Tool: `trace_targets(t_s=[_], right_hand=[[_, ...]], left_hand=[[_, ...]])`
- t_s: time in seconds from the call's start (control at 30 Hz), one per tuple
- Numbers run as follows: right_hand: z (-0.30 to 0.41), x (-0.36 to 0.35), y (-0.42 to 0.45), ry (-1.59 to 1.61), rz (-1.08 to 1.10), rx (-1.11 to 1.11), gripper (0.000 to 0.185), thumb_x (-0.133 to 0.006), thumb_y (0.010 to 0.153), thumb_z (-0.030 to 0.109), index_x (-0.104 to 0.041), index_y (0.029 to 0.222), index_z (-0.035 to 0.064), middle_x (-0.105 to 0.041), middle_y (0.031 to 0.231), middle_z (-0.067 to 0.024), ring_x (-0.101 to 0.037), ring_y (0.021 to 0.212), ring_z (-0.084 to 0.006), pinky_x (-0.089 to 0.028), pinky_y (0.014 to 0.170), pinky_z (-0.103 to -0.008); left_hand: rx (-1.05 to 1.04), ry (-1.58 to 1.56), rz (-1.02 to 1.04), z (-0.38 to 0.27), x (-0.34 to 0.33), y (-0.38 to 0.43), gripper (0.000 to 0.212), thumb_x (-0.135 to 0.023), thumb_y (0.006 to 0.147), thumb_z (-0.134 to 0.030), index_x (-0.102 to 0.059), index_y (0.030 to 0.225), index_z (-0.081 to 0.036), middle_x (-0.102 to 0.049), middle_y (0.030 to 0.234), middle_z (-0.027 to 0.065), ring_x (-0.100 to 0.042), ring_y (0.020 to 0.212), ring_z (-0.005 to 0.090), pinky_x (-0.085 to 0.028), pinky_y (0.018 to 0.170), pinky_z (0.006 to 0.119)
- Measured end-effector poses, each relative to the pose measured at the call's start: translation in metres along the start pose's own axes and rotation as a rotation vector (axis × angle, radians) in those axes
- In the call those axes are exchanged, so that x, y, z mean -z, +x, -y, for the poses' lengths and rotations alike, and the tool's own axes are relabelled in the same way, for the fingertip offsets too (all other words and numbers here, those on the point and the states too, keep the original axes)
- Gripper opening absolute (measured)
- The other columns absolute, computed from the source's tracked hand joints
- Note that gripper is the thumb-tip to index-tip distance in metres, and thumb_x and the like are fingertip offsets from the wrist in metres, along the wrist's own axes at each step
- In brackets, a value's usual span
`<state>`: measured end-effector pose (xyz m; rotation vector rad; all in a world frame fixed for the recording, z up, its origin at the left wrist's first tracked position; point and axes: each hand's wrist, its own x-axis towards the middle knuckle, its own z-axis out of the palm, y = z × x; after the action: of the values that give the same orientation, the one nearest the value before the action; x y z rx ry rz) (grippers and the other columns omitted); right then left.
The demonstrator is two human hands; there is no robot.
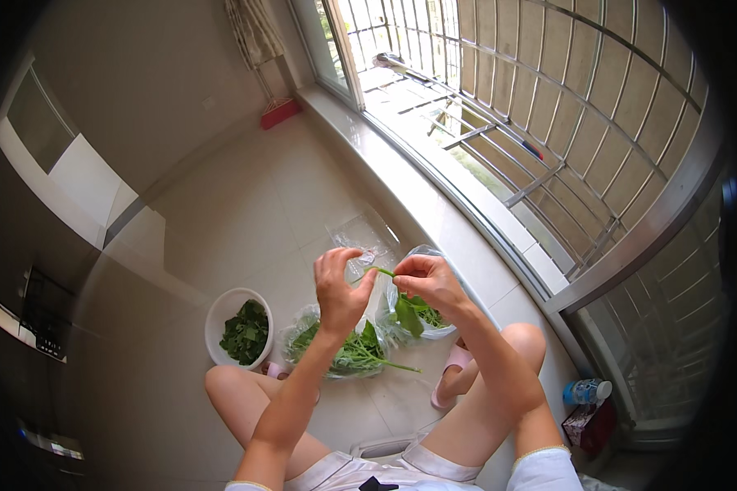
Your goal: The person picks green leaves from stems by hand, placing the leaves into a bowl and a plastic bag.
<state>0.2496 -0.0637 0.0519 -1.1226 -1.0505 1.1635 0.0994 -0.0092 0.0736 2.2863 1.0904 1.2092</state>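
My right hand (427, 282) pinches a green leafy stem (386, 271) between thumb and fingertips, and its leaf hangs below the hand. My left hand (343, 288) is raised beside it, thumb near the stem's tip, fingers apart from the thumb. Below the hands, leafy greens with long stems (359, 353) lie on a clear plastic bag on the floor. A second plastic bag (439, 332) with greens is partly hidden behind my right hand. To the left, a white bowl (211, 325) contains picked dark green leaves (245, 334).
A clear plastic container (359, 233) lies beyond my hands. The raised window ledge (405, 202) runs along the right. A bottle with a white cap (583, 391) and a red box (591, 426) are at lower right. A red broom (279, 112) leans by the far wall.
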Motion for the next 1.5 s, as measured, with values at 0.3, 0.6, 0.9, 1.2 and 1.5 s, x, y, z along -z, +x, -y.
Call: trace_targets(t_s=[0.3,0.6,0.9,1.2,1.5], right_hand=[[-0.008,-0.005,0.002,-0.030,-0.044,0.081,0.007,-0.060,0.067,0.004,-0.059,0.071,-0.0010,-0.055,0.060,0.0000,-0.049,0.054,-0.0048,-0.040,0.050,-0.0178],[-0.009,-0.010,-0.001,-0.327,-0.096,0.242,0.009,-0.059,0.065,0.004,-0.058,0.073,-0.0013,-0.057,0.062,-0.0056,-0.053,0.055,-0.0073,-0.043,0.052,-0.0209],[-0.014,-0.006,0.000,-0.223,-0.021,0.136,0.010,-0.059,0.066,0.005,-0.059,0.073,-0.0018,-0.056,0.058,-0.0040,-0.052,0.055,-0.0065,-0.043,0.051,-0.0204],[-0.005,-0.005,0.000,0.103,0.080,-0.070,0.010,-0.055,0.067,0.006,-0.059,0.071,-0.0013,-0.056,0.061,-0.0031,-0.050,0.055,-0.0063,-0.041,0.052,-0.0190],[-0.006,0.001,0.003,0.339,0.097,-0.177,0.010,-0.056,0.073,0.010,-0.057,0.078,0.0023,-0.055,0.067,-0.0017,-0.048,0.055,-0.0045,-0.039,0.050,-0.0162]], left_hand=[[0.788,-0.944,0.182,0.003,-0.015,-0.019,0.012,-0.061,0.071,-0.013,-0.058,0.079,-0.004,-0.056,0.076,0.0000,-0.050,0.071,0.0079,-0.038,0.066,0.025],[0.904,-1.013,0.279,0.015,-0.017,-0.022,0.011,-0.060,0.071,-0.013,-0.057,0.080,-0.006,-0.056,0.074,-0.0002,-0.050,0.071,0.0070,-0.038,0.066,0.024],[0.661,-0.823,0.288,0.016,-0.021,-0.023,0.007,-0.057,0.071,-0.006,-0.056,0.077,-0.002,-0.055,0.074,-0.0005,-0.048,0.067,0.0047,-0.038,0.063,0.018],[0.570,-1.021,0.399,0.018,-0.010,-0.020,0.008,-0.056,0.072,-0.007,-0.056,0.076,0.000,-0.054,0.076,0.0017,-0.051,0.070,0.0087,-0.040,0.070,0.022],[0.736,-1.283,0.481,0.028,-0.011,-0.024,0.011,-0.053,0.075,-0.010,-0.056,0.082,-0.003,-0.057,0.080,0.0041,-0.051,0.077,0.0104,-0.039,0.076,0.027]])
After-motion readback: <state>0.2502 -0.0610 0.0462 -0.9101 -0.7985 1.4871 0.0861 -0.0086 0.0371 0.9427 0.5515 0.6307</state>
